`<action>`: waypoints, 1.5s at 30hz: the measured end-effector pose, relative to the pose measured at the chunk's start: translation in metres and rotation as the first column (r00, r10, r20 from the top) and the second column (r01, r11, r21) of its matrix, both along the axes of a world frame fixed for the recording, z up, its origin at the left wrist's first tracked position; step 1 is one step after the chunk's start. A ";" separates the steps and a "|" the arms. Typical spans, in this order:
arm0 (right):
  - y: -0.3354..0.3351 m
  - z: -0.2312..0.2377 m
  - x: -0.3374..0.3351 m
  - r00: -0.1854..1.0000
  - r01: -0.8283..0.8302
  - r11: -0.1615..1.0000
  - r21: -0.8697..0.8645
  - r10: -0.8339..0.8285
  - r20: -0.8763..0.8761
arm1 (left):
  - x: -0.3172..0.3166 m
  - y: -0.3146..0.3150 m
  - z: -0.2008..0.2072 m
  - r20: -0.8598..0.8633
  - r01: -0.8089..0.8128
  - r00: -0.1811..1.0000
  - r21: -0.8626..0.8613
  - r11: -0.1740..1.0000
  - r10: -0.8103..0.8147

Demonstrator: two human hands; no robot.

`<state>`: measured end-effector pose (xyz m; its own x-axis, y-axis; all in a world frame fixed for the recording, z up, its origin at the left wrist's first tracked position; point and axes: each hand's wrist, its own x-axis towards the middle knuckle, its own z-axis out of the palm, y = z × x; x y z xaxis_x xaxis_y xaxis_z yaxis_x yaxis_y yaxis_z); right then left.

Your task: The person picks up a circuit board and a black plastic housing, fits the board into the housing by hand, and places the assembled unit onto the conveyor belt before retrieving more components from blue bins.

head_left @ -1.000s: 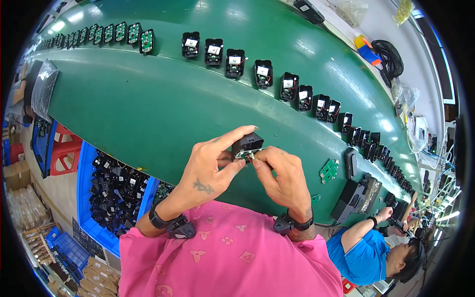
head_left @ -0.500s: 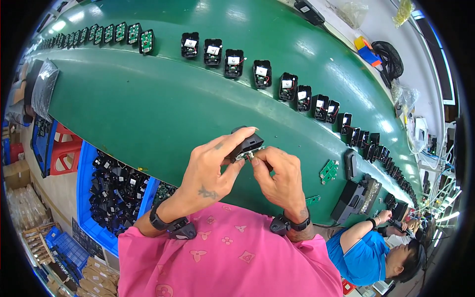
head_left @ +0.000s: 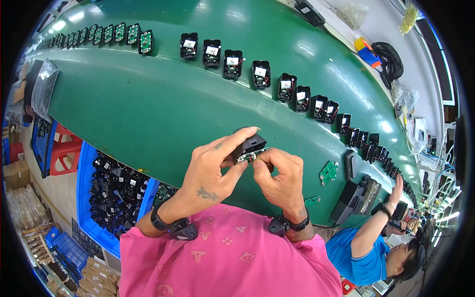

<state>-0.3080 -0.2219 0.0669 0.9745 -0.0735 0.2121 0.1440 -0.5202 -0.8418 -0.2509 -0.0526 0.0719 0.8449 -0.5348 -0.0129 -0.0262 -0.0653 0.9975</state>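
My left hand (head_left: 209,167) grips a small black plastic housing (head_left: 255,143) above the table, its fingers over the top and thumb underneath. A circuit board (head_left: 245,157) shows at the housing's near side, with a bit of red wire by it. Right at that board edge, the thumb and forefinger of my right hand (head_left: 282,174) are pinched together; what lies between them is too small to make out. Two loose green circuit boards, one (head_left: 329,173) farther out and one (head_left: 312,201) nearer, lie on the table to my right.
Open black housings (head_left: 261,75) with white parts form a curved row on the green table (head_left: 148,104). Housings with green boards (head_left: 146,42) line up far left. A blue bin (head_left: 84,208) of black parts stands left. A co-worker (head_left: 358,255) in blue sits right.
My hands stay almost in place; the housing has tilted slightly and my right fingers have shifted a little along the board. The co-worker's arm has reached out toward the row of housings.
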 end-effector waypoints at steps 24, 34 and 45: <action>-0.008 -0.028 -0.007 0.966 0.198 0.857 0.476 -0.088 -0.243 | 0.005 -0.009 -0.037 -0.207 0.010 0.978 -0.094 0.996 -0.029; -0.020 -0.029 -0.002 0.977 0.075 0.921 0.382 0.010 -0.214 | 0.005 -0.019 -0.030 -0.235 -0.008 0.972 -0.041 0.999 -0.002; -0.011 -0.012 0.005 0.956 0.117 0.969 0.219 -0.050 -0.289 | 0.004 -0.033 -0.051 0.446 -0.286 0.860 0.017 0.958 0.249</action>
